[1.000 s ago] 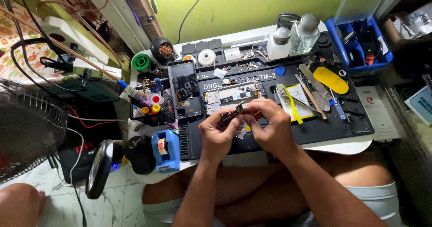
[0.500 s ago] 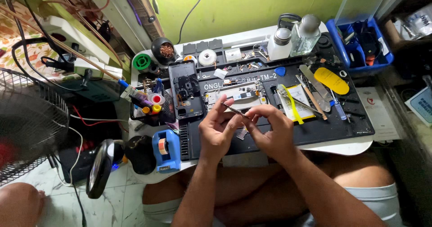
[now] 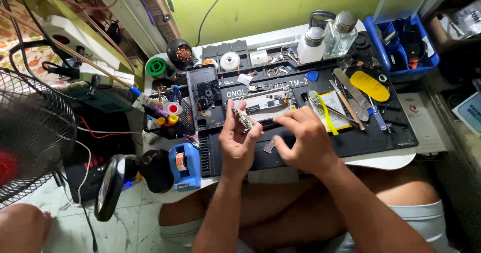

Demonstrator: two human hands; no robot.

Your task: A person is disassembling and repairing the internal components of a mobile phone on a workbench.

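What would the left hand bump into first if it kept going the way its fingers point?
Probably the opened phone lying on the dark work mat. The left hand points up the table toward it, holding a small metal part; height above the mat is unclear.

One camera, worn on the head, looks steeply down from close above at a cluttered work mat (image 3: pixel 350 143) on a small white table (image 3: pixel 396 160). The person's crossed legs fill the bottom edge, and a green wall (image 3: pixel 280 5) runs along the top.
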